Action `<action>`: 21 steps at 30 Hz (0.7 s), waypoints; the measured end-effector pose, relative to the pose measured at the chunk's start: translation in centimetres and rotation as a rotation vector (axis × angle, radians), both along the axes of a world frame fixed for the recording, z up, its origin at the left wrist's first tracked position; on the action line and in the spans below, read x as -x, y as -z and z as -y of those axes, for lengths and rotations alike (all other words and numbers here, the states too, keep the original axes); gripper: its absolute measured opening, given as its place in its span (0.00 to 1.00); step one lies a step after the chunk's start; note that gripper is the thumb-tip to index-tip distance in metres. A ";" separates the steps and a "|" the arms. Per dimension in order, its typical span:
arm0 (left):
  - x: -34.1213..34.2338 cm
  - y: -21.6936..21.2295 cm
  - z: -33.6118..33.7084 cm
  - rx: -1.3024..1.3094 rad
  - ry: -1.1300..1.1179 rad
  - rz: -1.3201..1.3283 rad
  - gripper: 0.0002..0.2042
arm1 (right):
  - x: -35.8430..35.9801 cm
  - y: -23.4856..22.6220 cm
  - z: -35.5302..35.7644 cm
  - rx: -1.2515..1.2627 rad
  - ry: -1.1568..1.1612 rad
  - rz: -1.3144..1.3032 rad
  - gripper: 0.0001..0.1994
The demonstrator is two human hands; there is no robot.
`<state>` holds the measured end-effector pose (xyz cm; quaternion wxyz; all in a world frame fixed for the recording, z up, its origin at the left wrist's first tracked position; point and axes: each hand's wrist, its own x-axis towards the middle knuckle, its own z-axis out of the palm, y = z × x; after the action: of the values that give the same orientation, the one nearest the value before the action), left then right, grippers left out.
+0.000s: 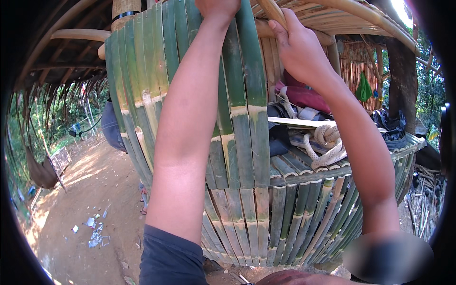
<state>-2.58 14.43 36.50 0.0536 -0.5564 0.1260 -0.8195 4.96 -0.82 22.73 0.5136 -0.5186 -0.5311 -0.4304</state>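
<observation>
Upright split green bamboo slats [232,71] stand side by side in a panel in front of me. My left hand [218,6] is at the top of this panel, cut off by the upper edge, so its fingers are hidden. To the right, my right hand [304,50] is closed around a smooth, light brown wooden stick [272,11], with the thumb along it. The stick's upper end lies out of view. Beneath the panel, shorter bamboo slats [294,221] form the lower wall of the structure.
On a bamboo ledge right of the panel lie a thick coiled rope [327,142], a dark red bundle [304,97] and a pale strip [297,122]. Further right are a green bag [364,88] and a black plastic bag [387,124]. Litter [96,232] lies on the dirt ground at left.
</observation>
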 end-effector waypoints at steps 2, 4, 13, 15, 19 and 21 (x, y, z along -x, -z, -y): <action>-0.1 0.0 -0.1 -0.001 0.013 0.006 0.10 | 0.5 -0.3 0.0 -0.049 0.042 0.009 0.18; 0.0 0.1 -0.2 -0.011 0.019 -0.012 0.10 | 2.0 -0.5 1.2 -0.042 -0.023 -0.016 0.14; 0.0 0.3 0.2 0.013 0.035 -0.055 0.11 | 0.1 -0.1 0.0 -0.125 0.000 0.032 0.17; 0.1 0.1 -0.1 -0.001 0.026 -0.037 0.11 | 0.0 -0.1 -0.2 -0.122 0.013 0.056 0.16; -0.3 -0.2 -0.5 -0.021 0.021 -0.003 0.10 | -0.1 -0.9 0.0 -0.039 -0.018 0.033 0.13; -0.3 -0.1 -0.3 0.003 -0.001 -0.024 0.09 | 1.0 -0.9 0.5 -0.082 -0.091 0.043 0.12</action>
<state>-2.27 14.75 36.59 0.0520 -0.5662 0.1251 -0.8130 3.92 -1.32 23.61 0.5418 -0.4630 -0.5472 -0.4389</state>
